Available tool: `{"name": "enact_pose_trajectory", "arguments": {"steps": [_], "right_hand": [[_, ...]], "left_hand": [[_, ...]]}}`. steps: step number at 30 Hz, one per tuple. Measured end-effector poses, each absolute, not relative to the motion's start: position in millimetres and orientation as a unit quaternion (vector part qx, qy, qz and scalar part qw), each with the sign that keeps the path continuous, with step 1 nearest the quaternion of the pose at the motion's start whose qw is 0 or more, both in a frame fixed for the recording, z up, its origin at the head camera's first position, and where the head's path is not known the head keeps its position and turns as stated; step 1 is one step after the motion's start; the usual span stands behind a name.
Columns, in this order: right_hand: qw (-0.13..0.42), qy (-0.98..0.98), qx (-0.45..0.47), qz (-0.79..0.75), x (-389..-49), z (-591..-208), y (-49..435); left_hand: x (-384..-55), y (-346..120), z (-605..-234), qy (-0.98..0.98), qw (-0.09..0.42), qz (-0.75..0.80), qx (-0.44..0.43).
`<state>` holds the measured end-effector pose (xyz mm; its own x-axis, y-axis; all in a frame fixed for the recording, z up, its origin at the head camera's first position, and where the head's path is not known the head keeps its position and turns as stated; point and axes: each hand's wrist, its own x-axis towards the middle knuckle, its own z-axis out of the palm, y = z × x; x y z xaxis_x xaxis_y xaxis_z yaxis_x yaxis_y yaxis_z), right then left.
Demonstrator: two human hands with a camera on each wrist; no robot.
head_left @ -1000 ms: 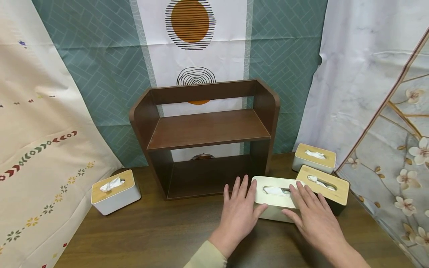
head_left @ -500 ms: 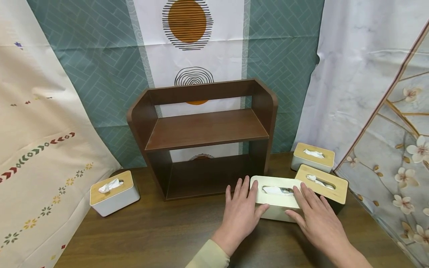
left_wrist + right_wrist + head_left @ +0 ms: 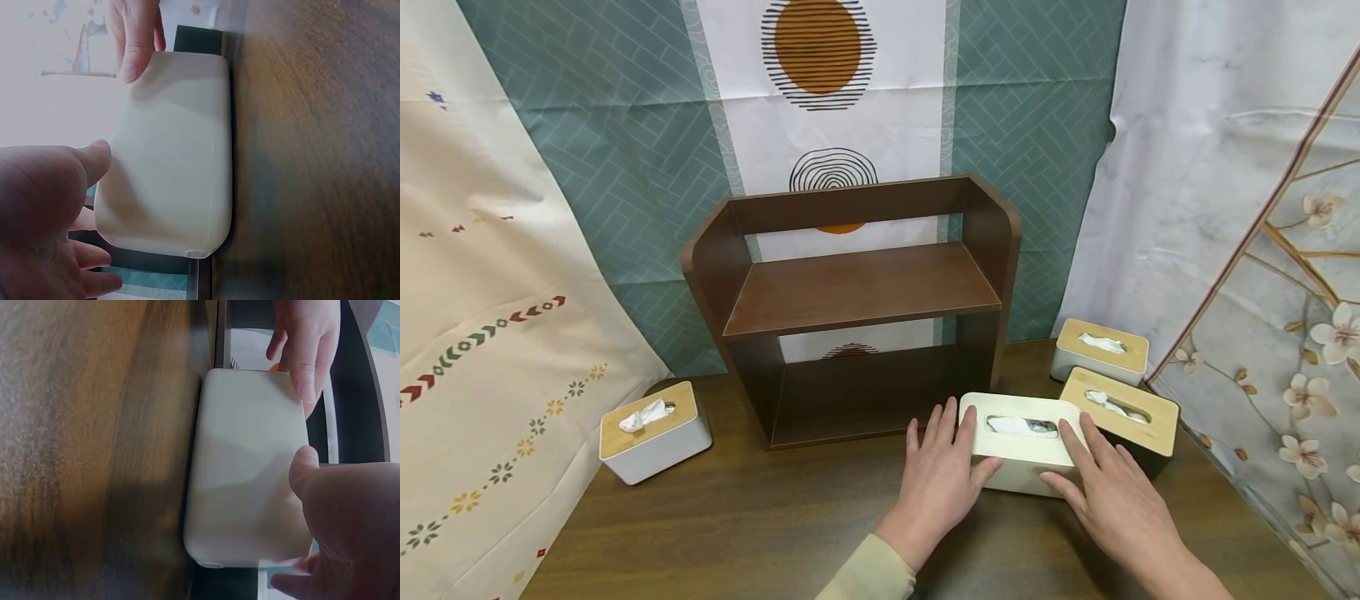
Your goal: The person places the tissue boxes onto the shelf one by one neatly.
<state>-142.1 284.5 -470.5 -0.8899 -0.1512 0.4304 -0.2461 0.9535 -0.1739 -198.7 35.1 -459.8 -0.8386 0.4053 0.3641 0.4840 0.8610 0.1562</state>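
A cream tissue box [image 3: 1026, 475] stands on the table in front of the shelf's right side, tissue showing in its top slot. My left hand [image 3: 936, 483] lies at the box's left end, fingers straight and thumb at the front upper edge. At the right end is my right hand [image 3: 1108, 496], its fingers extended along the top corner and its thumb near the front edge. Both wrist views show the box's plain front [image 3: 175, 150] with a thumb at its upper edge. A black tissue box with a wooden lid [image 3: 1123, 408] sits just behind the right hand.
A dark brown two-tier shelf [image 3: 865, 287] stands at the back, against the curtain [image 3: 1030, 125]. One white wood-lidded tissue box [image 3: 657, 450] is at the left; another, a grey-white one [image 3: 1101, 358], is at the back right. The table [image 3: 737, 517] is dark wood.
The head view has shifted slightly. My right hand has moved a little to the right at the box's end, and my left hand slightly right. The cream box stays on the table.
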Motion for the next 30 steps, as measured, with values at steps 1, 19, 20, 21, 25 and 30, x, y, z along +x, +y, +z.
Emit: {"name": "enact_pose_trajectory", "arguments": {"steps": [1,19,20,21,25,30], "right_hand": [[0.210,-0.966,0.101,0.113,-142.0,-470.6,284.7],[0.183,-0.972,0.083,0.119,-140.6,-470.2,285.3],[0.182,-0.972,0.082,0.119,-140.7,-470.1,285.2],[0.183,-0.972,0.081,0.120,-140.7,-470.2,285.1],[0.179,-0.973,0.076,0.124,-141.1,-470.7,284.3],[0.183,-0.972,0.076,0.130,-141.6,-470.6,281.9]], "left_hand": [[-198.7,35.3,-459.9,-0.951,0.161,-0.123,-0.234],[-199.1,39.1,-464.5,-0.948,0.165,-0.118,-0.245],[-199.2,39.2,-465.0,-0.948,0.166,-0.118,-0.245],[-199.3,39.4,-465.5,-0.948,0.167,-0.119,-0.245],[-199.4,39.8,-467.1,-0.945,0.177,-0.118,-0.247],[-199.6,40.4,-467.6,-0.943,0.190,-0.119,-0.248]]}}
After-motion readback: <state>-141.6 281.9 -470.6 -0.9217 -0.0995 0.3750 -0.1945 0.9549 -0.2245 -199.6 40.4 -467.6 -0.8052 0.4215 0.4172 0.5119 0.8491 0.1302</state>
